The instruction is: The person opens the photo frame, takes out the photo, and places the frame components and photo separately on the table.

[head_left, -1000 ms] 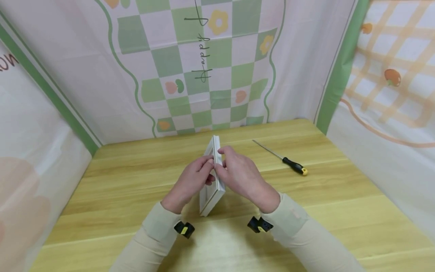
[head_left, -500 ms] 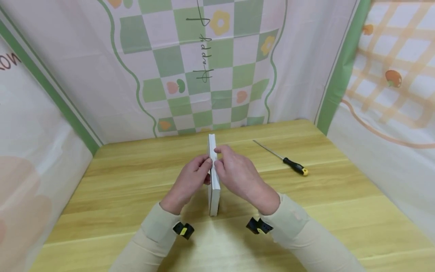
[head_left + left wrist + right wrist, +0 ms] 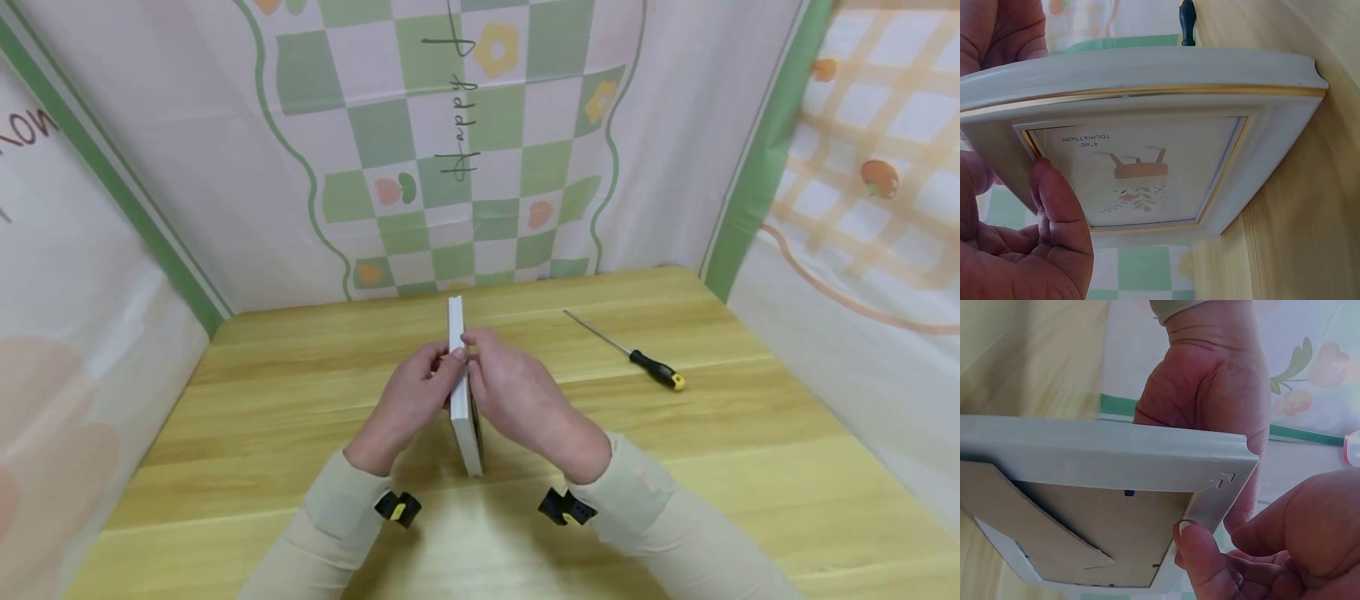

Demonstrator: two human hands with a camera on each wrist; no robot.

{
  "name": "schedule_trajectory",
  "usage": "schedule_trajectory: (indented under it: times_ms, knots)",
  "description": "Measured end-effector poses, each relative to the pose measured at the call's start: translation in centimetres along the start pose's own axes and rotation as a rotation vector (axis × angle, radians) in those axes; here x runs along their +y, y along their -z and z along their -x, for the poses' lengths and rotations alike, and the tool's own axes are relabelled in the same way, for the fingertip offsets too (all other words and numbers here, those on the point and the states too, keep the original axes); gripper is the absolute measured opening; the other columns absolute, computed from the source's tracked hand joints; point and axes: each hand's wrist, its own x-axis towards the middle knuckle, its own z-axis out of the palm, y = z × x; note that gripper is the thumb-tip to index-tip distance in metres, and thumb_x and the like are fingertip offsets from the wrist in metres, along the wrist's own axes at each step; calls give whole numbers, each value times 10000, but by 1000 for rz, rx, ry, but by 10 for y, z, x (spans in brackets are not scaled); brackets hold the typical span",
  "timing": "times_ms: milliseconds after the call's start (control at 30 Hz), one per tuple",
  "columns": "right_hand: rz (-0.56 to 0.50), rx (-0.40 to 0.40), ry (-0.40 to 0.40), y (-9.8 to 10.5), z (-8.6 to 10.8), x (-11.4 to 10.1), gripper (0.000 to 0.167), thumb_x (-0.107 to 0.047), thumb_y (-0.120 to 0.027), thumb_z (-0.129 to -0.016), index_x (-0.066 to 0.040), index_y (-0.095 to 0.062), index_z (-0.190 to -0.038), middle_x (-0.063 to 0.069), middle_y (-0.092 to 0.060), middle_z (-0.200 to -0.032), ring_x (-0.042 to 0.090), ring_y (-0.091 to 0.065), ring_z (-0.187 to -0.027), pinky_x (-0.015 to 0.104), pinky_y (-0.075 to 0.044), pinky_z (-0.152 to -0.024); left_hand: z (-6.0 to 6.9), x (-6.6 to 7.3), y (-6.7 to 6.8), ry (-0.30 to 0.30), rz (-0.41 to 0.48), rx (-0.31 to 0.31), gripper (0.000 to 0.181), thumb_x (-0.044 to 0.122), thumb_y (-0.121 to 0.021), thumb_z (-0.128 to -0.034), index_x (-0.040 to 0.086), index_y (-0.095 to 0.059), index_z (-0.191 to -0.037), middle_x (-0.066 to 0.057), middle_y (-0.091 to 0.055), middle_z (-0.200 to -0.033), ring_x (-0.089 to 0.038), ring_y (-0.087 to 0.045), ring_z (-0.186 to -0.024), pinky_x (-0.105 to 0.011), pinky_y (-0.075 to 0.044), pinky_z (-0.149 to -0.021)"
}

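Note:
A white picture frame (image 3: 458,375) stands upright on edge on the table, its narrow side toward the head camera. In the left wrist view the front of the frame (image 3: 1141,100) shows gold trim and a printed insert. Its brown backing board (image 3: 1122,519), with a support flap, faces the right wrist camera. My left hand (image 3: 407,400) grips the near upper part of the frame, thumb on the edge and fingers on the front. On the other side my right hand (image 3: 528,400) holds the frame, a fingertip against the border of the backing.
A screwdriver (image 3: 656,369) with a black and yellow handle lies on the wooden table (image 3: 262,433), right of the frame. Patterned cloth (image 3: 480,150) hangs behind the table and at both sides.
The frame has turned about its upright axis, from showing its front side on the left to showing a little of its back on the right. Both hands have shifted slightly left with it.

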Motion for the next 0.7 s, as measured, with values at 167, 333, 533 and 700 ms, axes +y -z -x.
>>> schedule_trajectory:
  times_ms: [167,333,533,700]
  knots:
    - [7,1,38,-3,1,-2,340,-65,-570,-1039,75,-539,-1347,43,-588,-674,133,-505,-534,271,-419,-460,2,-1,4,-12,-60,31,480,458,-573,-1055,74,-635,-1336,-91,-665,-1023,-187,-636,-844,-315,-551,-724]
    - [24,25,87,-8,3,-4,347,-29,-578,-1025,92,-539,-1348,68,-610,-676,154,-529,-517,286,-426,-442,3,-2,7,-21,-105,48,460,451,-606,-1039,75,-650,-1301,-89,-667,-1006,-193,-628,-840,-310,-520,-710]
    - [53,59,155,-12,4,-4,367,3,-596,-996,116,-537,-1341,120,-677,-761,179,-586,-548,305,-470,-465,4,-3,11,-15,-129,42,431,395,-640,-1029,67,-644,-1309,-98,-668,-1030,-190,-640,-824,-311,-534,-701]
    - [53,56,168,-14,5,-4,384,1,-604,-997,120,-524,-1353,169,-730,-867,197,-634,-609,325,-514,-510,5,-5,14,-8,-136,47,447,394,-646,-1022,65,-643,-1324,-105,-663,-1026,-196,-652,-845,-313,-552,-711]
